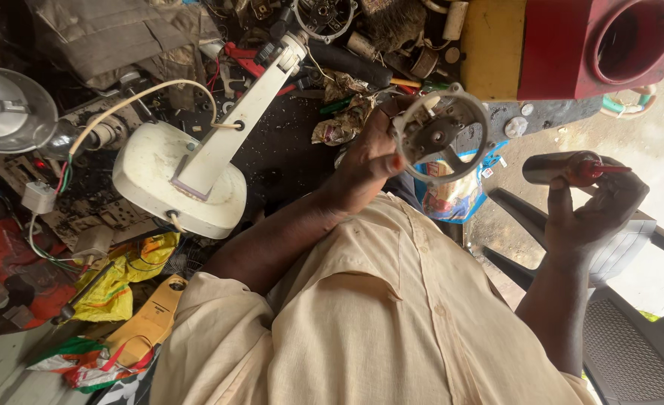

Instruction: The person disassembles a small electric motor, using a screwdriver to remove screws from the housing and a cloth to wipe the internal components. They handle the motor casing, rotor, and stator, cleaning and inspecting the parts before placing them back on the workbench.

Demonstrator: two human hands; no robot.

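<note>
Round grey frame (pixel 441 135) pinched in raised left hand (pixel 369 154); right hand (pixel 594 206) clasps screwdriver (pixel 572 166).

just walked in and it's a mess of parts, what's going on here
A person in a cream shirt holds a round metal frame in the left hand, raised over a cluttered workbench. The right hand holds a dark tool with a red tip, apart from the frame. A white stand lies on the bench.
</note>
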